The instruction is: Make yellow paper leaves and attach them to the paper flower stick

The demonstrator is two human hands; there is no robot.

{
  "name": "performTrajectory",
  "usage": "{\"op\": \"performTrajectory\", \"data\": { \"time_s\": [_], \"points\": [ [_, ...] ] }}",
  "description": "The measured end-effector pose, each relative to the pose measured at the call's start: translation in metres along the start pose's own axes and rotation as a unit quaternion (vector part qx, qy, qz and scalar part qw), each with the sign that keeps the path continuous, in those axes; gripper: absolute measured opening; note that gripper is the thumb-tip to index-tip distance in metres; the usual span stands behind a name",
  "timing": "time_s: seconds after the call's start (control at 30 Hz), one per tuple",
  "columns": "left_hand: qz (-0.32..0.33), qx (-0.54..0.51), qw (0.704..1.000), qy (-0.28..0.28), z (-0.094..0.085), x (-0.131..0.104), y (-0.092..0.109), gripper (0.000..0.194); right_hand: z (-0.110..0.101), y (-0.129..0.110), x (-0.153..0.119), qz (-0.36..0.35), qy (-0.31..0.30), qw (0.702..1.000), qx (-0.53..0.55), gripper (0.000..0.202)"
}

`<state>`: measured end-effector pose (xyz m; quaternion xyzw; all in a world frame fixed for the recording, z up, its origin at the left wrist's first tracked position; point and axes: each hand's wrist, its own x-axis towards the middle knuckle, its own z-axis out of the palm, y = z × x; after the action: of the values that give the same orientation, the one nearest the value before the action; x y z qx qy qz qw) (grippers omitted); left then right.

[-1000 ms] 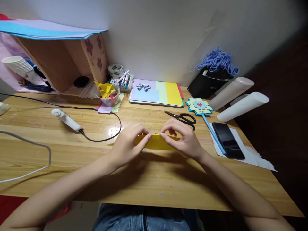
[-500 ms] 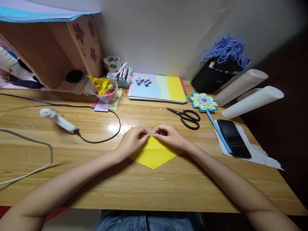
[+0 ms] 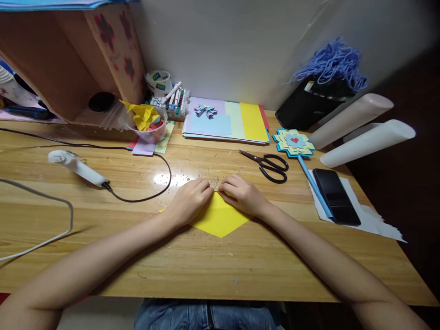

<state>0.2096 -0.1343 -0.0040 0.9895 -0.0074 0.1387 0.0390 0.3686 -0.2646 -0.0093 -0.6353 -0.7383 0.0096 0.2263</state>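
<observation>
Wood is filling the lower part of the head view: a pale, grained table (image 3: 192, 275), its far edge meeting a grey wall (image 3: 223, 50) and its right edge bordering darkness. Small scraps are dotting the surface, and glare is shining left of the middle. Along the far edge, from the left corner, an open box (image 3: 113, 50) is standing beside a clear cup (image 3: 151, 136) of folded paper, some markers (image 3: 177, 101), a stack of coloured sheets (image 3: 209, 130) and, toward the far right corner, a black holder (image 3: 305, 110) bearing blue yarn (image 3: 332, 66). Near the right edge, a phone (image 3: 335, 197) is lying on white paper; a paper flower (image 3: 294, 143) is resting farther back, and black scissors (image 3: 275, 167) are lying left of it. A white corded tool (image 3: 80, 168) is lying toward the left edge.

Midway between the table's left and right edges, a yellow paper (image 3: 220, 220) is lying under and between the hands, one corner pointing at the near edge. The left hand (image 3: 192, 199) and right hand (image 3: 242, 195) are nearly meeting, a narrow gap separating them; both are pinching the paper's far side, their fingertips partly hidden by curled knuckles. Another corner is peeking out left of the left hand.
</observation>
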Motion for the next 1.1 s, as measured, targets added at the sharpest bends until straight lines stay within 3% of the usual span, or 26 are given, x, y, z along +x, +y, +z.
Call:
{"op": "performTrajectory", "data": {
  "time_s": [0.2, 0.37, 0.63, 0.77, 0.9, 1.1],
  "points": [
    [0.035, 0.061, 0.997, -0.008, -0.004, 0.0, 0.007, 0.017, -0.002, -0.003, -0.003, -0.07, -0.018, 0.991, -0.114, 0.026],
    [0.051, 0.083, 0.995, -0.012, -0.006, -0.001, 0.016, 0.019, -0.005, -0.01, -0.003, -0.085, -0.032, 0.982, -0.167, 0.027],
    [0.022, 0.124, 0.991, -0.044, -0.003, -0.006, 0.03, 0.021, -0.006, -0.006, -0.005, -0.084, -0.039, 0.983, -0.158, 0.025],
    [0.022, 0.146, 0.988, -0.049, -0.001, -0.01, 0.033, 0.029, -0.005, -0.001, -0.006, -0.066, -0.007, 0.987, -0.145, 0.021],
    [0.014, 0.123, 0.99, -0.069, -0.001, -0.011, 0.034, 0.037, -0.004, 0.002, -0.007, -0.087, 0.013, 0.988, -0.13, 0.021],
    [0.013, 0.11, 0.992, -0.061, 0.002, -0.01, 0.033, 0.035, -0.007, 0.009, -0.009, -0.117, 0.014, 0.987, -0.112, 0.019]
  ]
}}
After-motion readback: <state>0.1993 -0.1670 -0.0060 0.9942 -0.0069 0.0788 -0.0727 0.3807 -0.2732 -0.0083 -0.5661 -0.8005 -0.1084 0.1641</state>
